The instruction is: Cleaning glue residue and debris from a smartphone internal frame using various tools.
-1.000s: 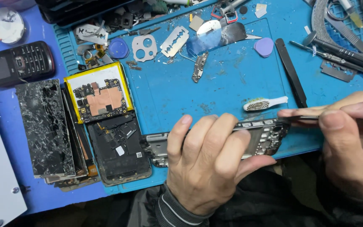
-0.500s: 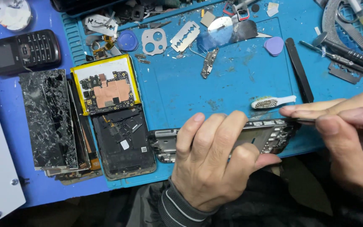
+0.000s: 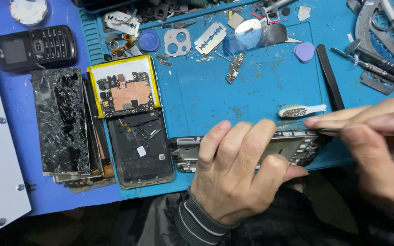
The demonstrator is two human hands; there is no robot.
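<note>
My left hand (image 3: 235, 175) grips an opened phone frame (image 3: 185, 150) lying sideways at the near edge of the blue work mat (image 3: 251, 86), fingers curled over its top edge. My right hand (image 3: 375, 150) pinches a thin dark tool (image 3: 329, 131) whose tip touches the frame's right end. A small white brush head (image 3: 299, 110) lies just beyond the frame. The tool's far end is hidden under my fingers.
At left lie a shattered screen panel (image 3: 60, 120), a phone body with yellow-edged board (image 3: 124, 86), an open black phone shell (image 3: 140, 148) and a black keypad phone (image 3: 35, 48). A razor blade (image 3: 210, 38), purple pick (image 3: 304, 51), black spudger (image 3: 329, 77) and metal tools (image 3: 379, 54) lie at back.
The view has shifted slightly, so the mat and parts sit lower and to the right. Both hands stay on the phone frame with the tool at its right end.
</note>
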